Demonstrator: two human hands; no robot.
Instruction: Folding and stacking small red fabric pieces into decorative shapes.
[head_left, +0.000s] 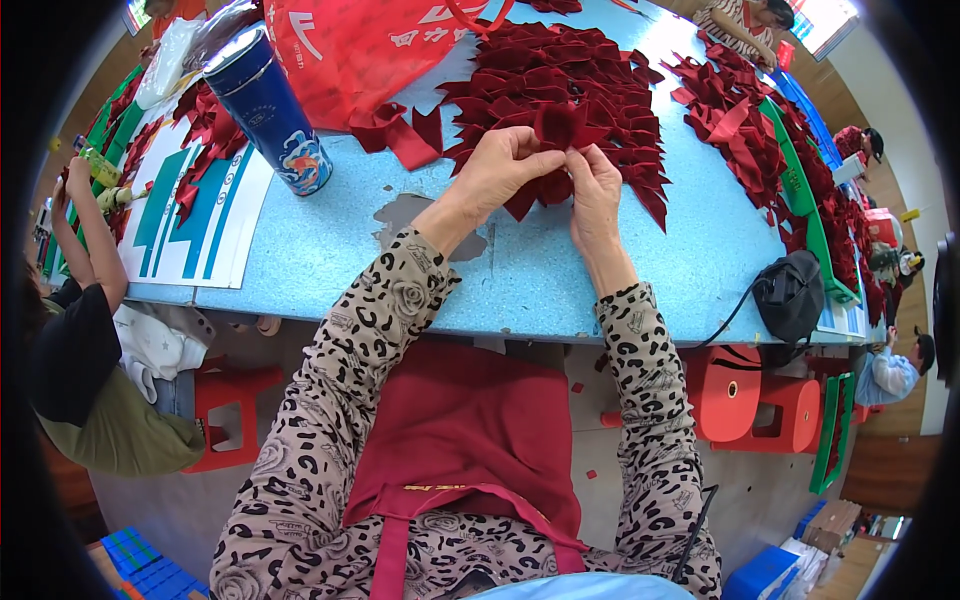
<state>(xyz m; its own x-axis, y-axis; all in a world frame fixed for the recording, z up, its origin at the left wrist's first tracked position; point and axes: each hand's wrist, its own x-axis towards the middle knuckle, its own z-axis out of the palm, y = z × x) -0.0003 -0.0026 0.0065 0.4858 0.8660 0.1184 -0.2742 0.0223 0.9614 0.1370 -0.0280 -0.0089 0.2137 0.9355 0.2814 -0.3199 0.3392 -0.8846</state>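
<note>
Dark-red velvet bow (562, 128), long axis crosswise, pinched between left hand (503, 165) and right hand (595, 185).

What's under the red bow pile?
The pile lies on the blue table; the tabletop shows all around it. Both hands, left and right, pinch one bow over its near edge. Anything beneath the bows is covered.

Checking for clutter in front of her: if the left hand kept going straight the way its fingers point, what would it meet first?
The left hand points up and right, already pinching a red bow. Past that, probably the pile of bows, though depth is unclear.
</note>
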